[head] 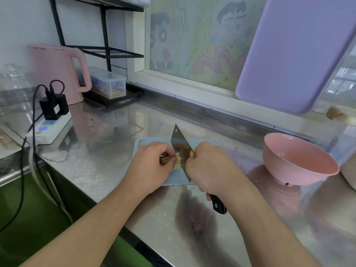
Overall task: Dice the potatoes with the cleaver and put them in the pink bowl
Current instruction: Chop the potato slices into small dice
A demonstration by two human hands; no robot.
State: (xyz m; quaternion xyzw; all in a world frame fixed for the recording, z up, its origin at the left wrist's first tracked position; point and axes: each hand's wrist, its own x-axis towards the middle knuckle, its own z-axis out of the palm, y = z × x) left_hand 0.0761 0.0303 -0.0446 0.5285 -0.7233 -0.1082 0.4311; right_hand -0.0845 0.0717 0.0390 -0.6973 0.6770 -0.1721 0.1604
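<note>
On a small light-blue cutting board (204, 142) lie pale potato strips (178, 159). My left hand (152, 162) has its fingers curled over the strips and pins them to the board. In my right hand (210, 168) is the black handle of the cleaver (180, 146). The cleaver's blade stands on edge right beside the left fingertips, down on the potato. The pink bowl (296, 160) sits to the right on the steel counter, and what it holds is not clear.
A white power strip (49, 130) with black plugs and cables sits at the left. Behind it are a pink kettle (57, 72) and a clear lidded box (108, 83). A purple board (296, 53) leans against the window. The counter edge runs diagonally below my arms.
</note>
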